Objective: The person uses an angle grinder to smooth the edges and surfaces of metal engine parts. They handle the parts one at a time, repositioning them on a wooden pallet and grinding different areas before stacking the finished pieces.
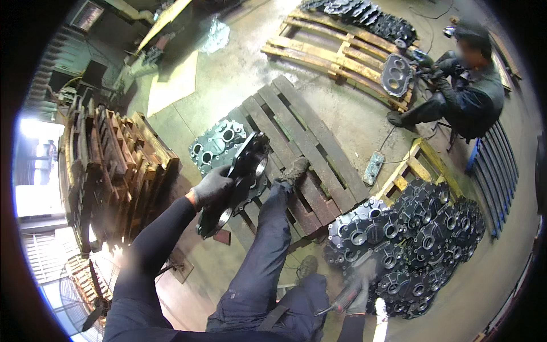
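Observation:
My left hand (212, 187), in a grey glove, is closed on the edge of a dark metal cover casting (245, 181) with large round holes. That casting is tilted up on edge, above a dark wooden pallet (316, 162). Just behind it, similar castings (219, 142) lie on the pallet's left end. At the lower right my gloved right hand (360, 293) is wrapped round a dark hand-held power tool (345, 297) with a reddish body; its exact kind is blurred. Right beside that hand rises a pile of black castings (421, 239). One of my feet (296, 170) rests on the pallet.
A co-worker (470, 85) sits at the upper right by another pallet (319, 43) bearing castings. A teal box with a cord (373, 168) lies on the floor. Stacked wooden pallets (114, 165) stand at left, near a fan (94, 302). Blue-edged racking (496, 171) lies far right.

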`<state>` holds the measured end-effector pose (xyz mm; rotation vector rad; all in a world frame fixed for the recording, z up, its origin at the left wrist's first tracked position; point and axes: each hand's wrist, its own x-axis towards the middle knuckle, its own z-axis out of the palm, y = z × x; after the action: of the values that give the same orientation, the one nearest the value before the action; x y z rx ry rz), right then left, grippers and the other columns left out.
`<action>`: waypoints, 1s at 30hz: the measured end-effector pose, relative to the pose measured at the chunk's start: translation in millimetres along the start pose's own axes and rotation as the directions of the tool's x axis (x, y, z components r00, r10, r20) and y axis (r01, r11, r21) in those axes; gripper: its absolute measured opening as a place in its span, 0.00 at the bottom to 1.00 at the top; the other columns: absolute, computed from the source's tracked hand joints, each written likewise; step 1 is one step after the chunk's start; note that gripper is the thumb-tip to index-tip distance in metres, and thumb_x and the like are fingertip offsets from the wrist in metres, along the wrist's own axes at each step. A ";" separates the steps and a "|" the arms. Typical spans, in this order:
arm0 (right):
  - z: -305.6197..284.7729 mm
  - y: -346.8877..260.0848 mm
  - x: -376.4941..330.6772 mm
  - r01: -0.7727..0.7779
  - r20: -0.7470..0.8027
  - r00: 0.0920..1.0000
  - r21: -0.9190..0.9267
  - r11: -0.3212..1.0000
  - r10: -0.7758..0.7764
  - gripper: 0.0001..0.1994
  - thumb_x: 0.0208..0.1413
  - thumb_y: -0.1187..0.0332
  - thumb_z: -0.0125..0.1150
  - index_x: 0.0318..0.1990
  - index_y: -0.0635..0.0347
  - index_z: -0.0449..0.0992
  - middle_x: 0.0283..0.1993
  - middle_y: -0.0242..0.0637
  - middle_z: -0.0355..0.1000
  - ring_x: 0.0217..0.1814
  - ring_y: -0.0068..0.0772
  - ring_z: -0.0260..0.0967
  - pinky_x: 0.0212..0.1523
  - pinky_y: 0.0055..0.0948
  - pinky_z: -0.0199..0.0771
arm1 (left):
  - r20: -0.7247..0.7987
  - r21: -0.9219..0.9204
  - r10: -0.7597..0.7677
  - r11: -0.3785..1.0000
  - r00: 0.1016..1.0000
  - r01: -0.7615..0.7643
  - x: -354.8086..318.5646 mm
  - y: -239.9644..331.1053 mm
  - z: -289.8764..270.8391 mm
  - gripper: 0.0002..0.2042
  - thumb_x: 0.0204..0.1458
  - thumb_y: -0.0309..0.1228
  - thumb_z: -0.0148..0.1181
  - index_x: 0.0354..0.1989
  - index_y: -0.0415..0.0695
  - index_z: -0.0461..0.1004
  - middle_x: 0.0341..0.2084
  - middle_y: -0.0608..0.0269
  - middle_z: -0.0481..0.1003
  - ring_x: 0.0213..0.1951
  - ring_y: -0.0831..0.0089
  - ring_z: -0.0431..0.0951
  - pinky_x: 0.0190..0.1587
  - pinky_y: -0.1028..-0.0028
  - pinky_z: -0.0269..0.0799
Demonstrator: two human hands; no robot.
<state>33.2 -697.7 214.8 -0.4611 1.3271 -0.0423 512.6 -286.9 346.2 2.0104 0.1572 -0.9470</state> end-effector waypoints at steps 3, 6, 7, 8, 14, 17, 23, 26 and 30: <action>55.9 -12.6 -8.2 -0.014 -0.095 0.995 -0.020 1.000 0.012 0.28 0.71 0.45 0.65 0.61 0.62 0.76 0.51 0.43 0.80 0.50 0.40 0.81 0.55 0.39 0.85 | 0.017 -0.004 -0.080 0.997 0.997 0.080 99.1 -0.6 -4.8 0.26 0.61 0.27 0.62 0.70 0.40 0.74 0.45 0.53 0.86 0.45 0.71 0.86 0.51 0.64 0.82; 98.6 -19.4 4.3 -0.088 -0.104 0.991 -0.007 0.996 0.086 0.26 0.71 0.46 0.65 0.60 0.62 0.76 0.50 0.41 0.80 0.49 0.39 0.81 0.55 0.40 0.84 | -0.044 0.202 0.119 0.973 0.992 -0.108 203.9 -51.2 -19.3 0.29 0.59 0.25 0.58 0.72 0.40 0.73 0.47 0.48 0.86 0.46 0.64 0.87 0.52 0.63 0.82; 113.7 -23.3 9.5 -0.105 -0.139 0.985 -0.025 0.994 0.101 0.26 0.72 0.46 0.65 0.60 0.62 0.76 0.49 0.41 0.80 0.49 0.39 0.81 0.55 0.40 0.84 | -0.055 0.193 0.059 0.980 0.997 -0.047 227.2 -39.6 -18.2 0.30 0.57 0.25 0.56 0.72 0.40 0.72 0.49 0.45 0.85 0.49 0.59 0.87 0.54 0.64 0.81; 128.7 -25.0 14.5 -0.126 -0.172 0.978 -0.044 0.991 0.117 0.26 0.72 0.46 0.65 0.59 0.62 0.76 0.48 0.40 0.80 0.48 0.39 0.80 0.55 0.40 0.84 | 0.003 0.110 0.032 0.993 0.999 -0.033 256.5 -38.0 -18.4 0.30 0.58 0.26 0.57 0.72 0.40 0.73 0.50 0.45 0.85 0.50 0.60 0.87 0.56 0.66 0.80; 208.0 -25.7 52.7 -0.197 -0.176 0.968 -0.076 0.978 0.181 0.26 0.72 0.47 0.64 0.60 0.63 0.76 0.47 0.40 0.79 0.47 0.39 0.80 0.53 0.40 0.85 | 0.068 0.096 0.028 0.995 0.997 -0.034 397.4 -17.8 -29.5 0.26 0.62 0.27 0.61 0.70 0.39 0.74 0.47 0.59 0.85 0.47 0.74 0.83 0.51 0.71 0.80; 217.2 -25.1 71.0 -0.225 -0.120 0.970 -0.132 0.965 0.210 0.28 0.72 0.46 0.64 0.62 0.63 0.74 0.48 0.41 0.79 0.48 0.40 0.81 0.53 0.40 0.86 | 0.153 -0.013 0.035 0.999 0.988 -0.033 463.2 -20.1 -36.4 0.28 0.59 0.25 0.61 0.71 0.37 0.74 0.48 0.61 0.84 0.48 0.75 0.82 0.53 0.73 0.79; 244.7 -15.0 93.8 -0.233 -0.205 0.960 -0.209 0.950 0.190 0.30 0.69 0.42 0.66 0.63 0.59 0.75 0.48 0.40 0.80 0.48 0.40 0.82 0.49 0.40 0.88 | 0.211 0.070 0.004 0.997 0.977 -0.019 575.2 -37.9 -67.7 0.27 0.58 0.25 0.65 0.69 0.40 0.76 0.49 0.61 0.85 0.48 0.72 0.82 0.55 0.69 0.80; 206.0 -12.7 109.0 -0.364 -0.137 0.929 -0.177 0.914 0.343 0.31 0.67 0.42 0.68 0.63 0.59 0.74 0.48 0.41 0.80 0.46 0.40 0.83 0.47 0.40 0.88 | 0.239 0.097 0.030 0.994 0.971 -0.055 615.3 -58.7 -94.9 0.27 0.58 0.24 0.65 0.69 0.42 0.77 0.50 0.61 0.85 0.48 0.73 0.83 0.55 0.67 0.80; 246.0 -14.3 112.2 -0.455 -0.329 0.853 -0.083 0.887 0.406 0.32 0.72 0.47 0.63 0.73 0.59 0.67 0.66 0.40 0.70 0.66 0.38 0.67 0.67 0.37 0.65 | 0.206 0.198 -0.060 0.980 0.977 0.019 648.0 -91.9 -135.9 0.25 0.58 0.23 0.65 0.67 0.40 0.79 0.48 0.63 0.87 0.47 0.72 0.84 0.53 0.68 0.81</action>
<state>296.1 -669.3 156.9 -0.2842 1.7225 0.3866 1002.8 -279.5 -108.1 2.0731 -0.0140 -1.2351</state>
